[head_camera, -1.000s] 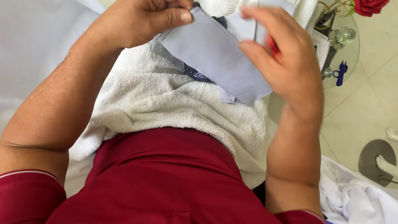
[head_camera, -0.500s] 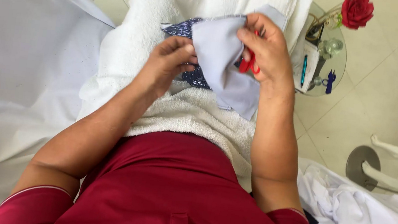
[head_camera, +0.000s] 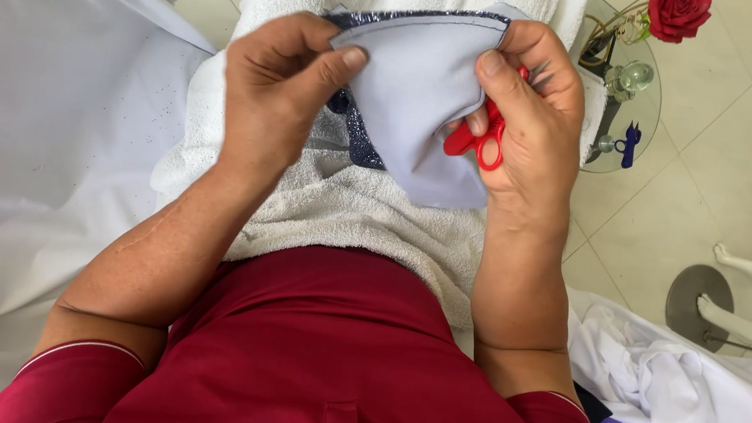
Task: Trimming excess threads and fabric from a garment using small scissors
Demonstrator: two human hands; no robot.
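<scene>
**Inspector:** Start nearest the camera. What lies below the towel?

**Assistant:** A dark red shirt [head_camera: 319,367], worn by the person. Directly beyond it, the white towel [head_camera: 348,208] lies across the lap; I take it as the reference for everything else.

**Inspector:** The hands?

**Assistant:** Both are raised over the towel's middle. The left hand [head_camera: 281,85] pinches the upper left edge of a pale lilac fabric piece [head_camera: 419,92] between thumb and curled fingers. The right hand [head_camera: 527,111] pinches the upper right edge with its thumb, and the same hand keeps small red scissors [head_camera: 475,142] tucked against the palm, handles showing. Whether the blades are open or closed cannot be told; they are hidden behind the cloth.

**Inspector:** State of the piece?

**Assistant:** Held stretched between the hands, above the towel and partly clear of it. A dark glittered strip [head_camera: 357,133] runs along its top edge and down behind it. In my judgement, the piece is under examination or trimming; no cut is being made now, so that work appears unfinished.

**Inspector:** Further out?

**Assistant:** Left of the towel, white sheeting [head_camera: 30,150]. To its far right, a round glass table [head_camera: 642,110] with a red rose [head_camera: 678,11]. Right of the towel, white crumpled cloth [head_camera: 688,393].
</scene>
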